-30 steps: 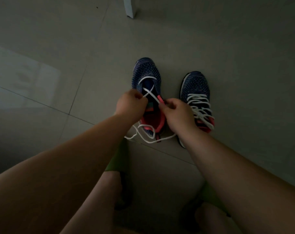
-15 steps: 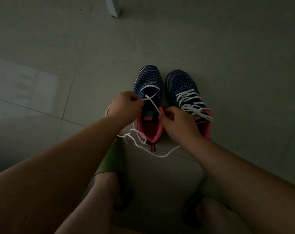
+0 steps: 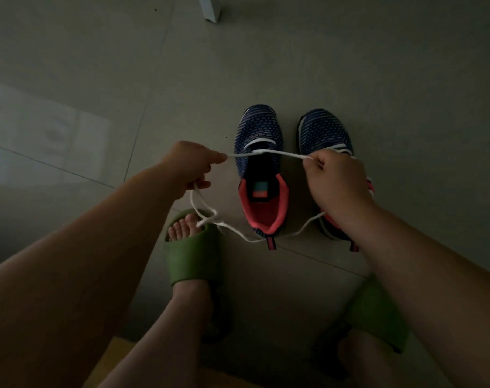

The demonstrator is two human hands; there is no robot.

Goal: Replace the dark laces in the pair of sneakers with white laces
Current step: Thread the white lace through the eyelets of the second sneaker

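A white lace point(image 3: 269, 153) is held taut between the left hand point(image 3: 192, 166) and right hand point(image 3: 334, 180), each pinching one end, above the left sneaker point(image 3: 262, 175) on the tiled floor point(image 3: 406, 79); slack trails beside the heel.

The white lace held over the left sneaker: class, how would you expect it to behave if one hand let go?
The white lace is probably floppy: it runs straight only between the left hand and right hand, and sags in loops below. It looks light, so a released end would likely drop limply beside the left sneaker.
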